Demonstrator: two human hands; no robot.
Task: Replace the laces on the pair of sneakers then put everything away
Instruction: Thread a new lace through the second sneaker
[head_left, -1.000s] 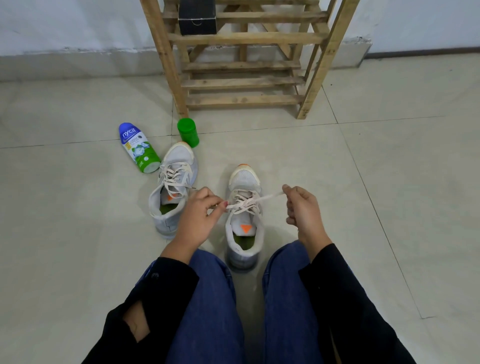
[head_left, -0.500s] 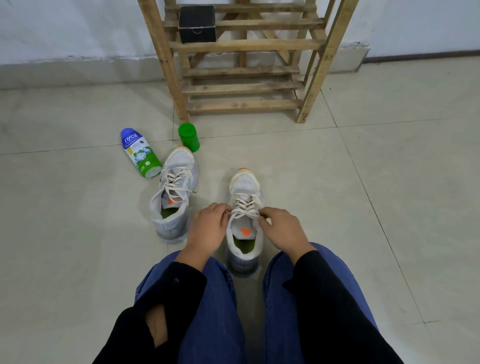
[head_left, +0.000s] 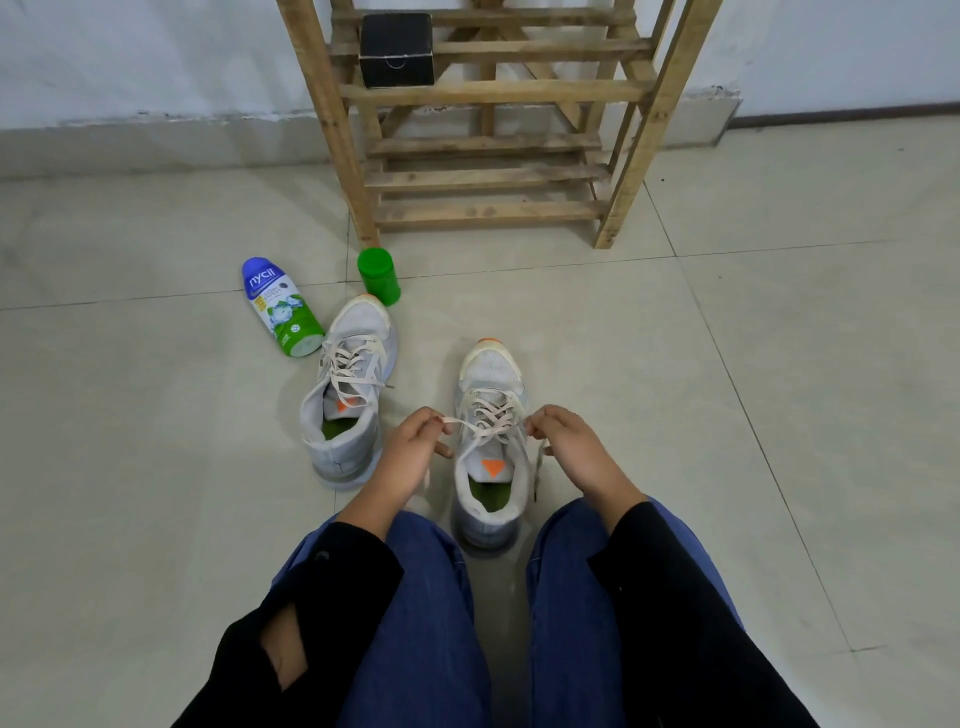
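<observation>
Two grey-white sneakers stand on the tiled floor, toes pointing away from me. The right sneaker sits between my knees, with a cream lace crossed through its eyelets. My left hand pinches one lace end at the shoe's left side. My right hand pinches the other end on the right, and a loose length hangs down beside the shoe. The left sneaker stands apart to the left, laced, with loose ends.
A blue and green powder bottle lies on the floor beside a green cap. A wooden shoe rack stands against the wall, a black box on one shelf. My knees in jeans fill the foreground.
A second ago my hands pulled the lace ends wide apart. They then closed in over the shoe's tongue, and now they have spread a little, each holding a lace end.
</observation>
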